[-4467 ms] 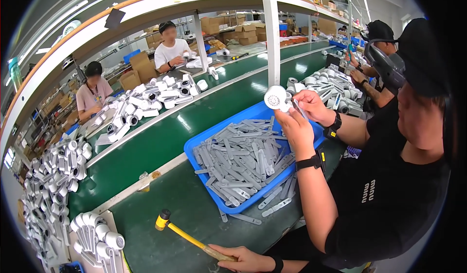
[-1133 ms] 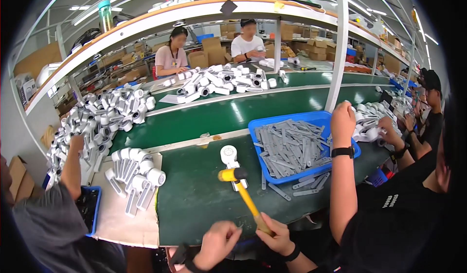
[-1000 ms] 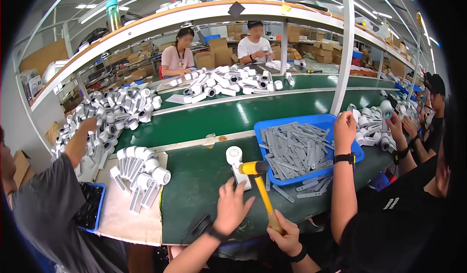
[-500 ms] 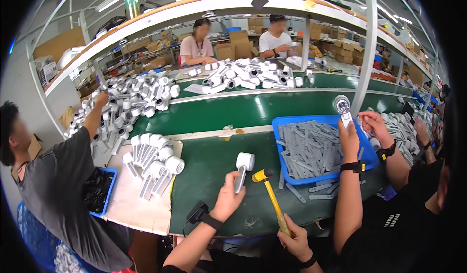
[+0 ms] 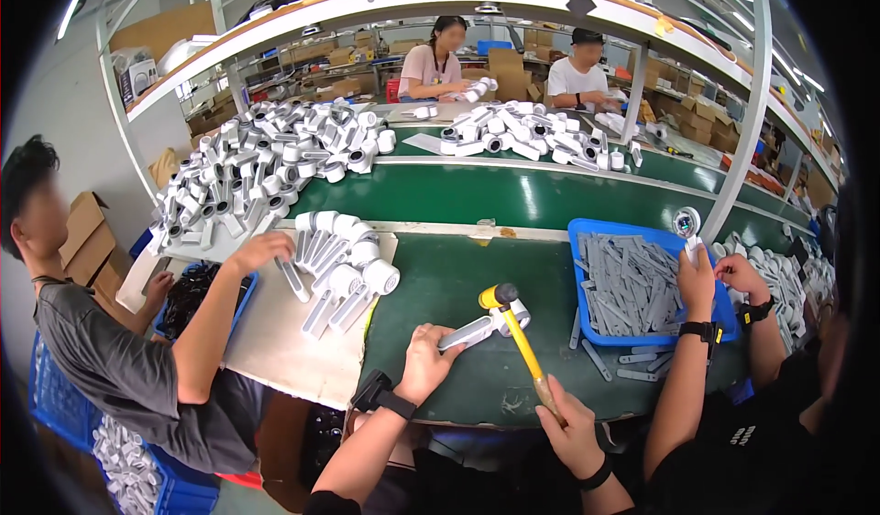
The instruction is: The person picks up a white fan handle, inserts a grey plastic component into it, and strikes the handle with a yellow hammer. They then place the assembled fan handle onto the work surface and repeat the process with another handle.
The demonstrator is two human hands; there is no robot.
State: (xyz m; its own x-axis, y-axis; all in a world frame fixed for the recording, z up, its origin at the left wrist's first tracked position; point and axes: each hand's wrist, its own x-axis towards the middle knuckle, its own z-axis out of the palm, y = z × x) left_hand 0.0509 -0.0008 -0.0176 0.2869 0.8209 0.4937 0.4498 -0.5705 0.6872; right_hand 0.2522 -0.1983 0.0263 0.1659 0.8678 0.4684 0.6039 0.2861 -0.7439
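Note:
My left hand is closed around the grey handle end of a white handheld device with a round head. The device lies low over the green table, its head to the right. In my right hand is a hammer with a wooden grip, a yellow shaft and a yellow-and-black head. The hammer's head overlaps the device's round head in view, partly hiding it; I cannot tell whether they touch.
Grey strips fill a blue tray on the right, several lying beside it. A co-worker on the right holds an opened device. Similar devices stand on cardboard at left, where another co-worker's hand reaches. A shelf spans above.
The device has tipped down from upright to nearly flat, and the hammer is now over its head. The left co-worker's hand has come from the far pile to the cardboard, with a device.

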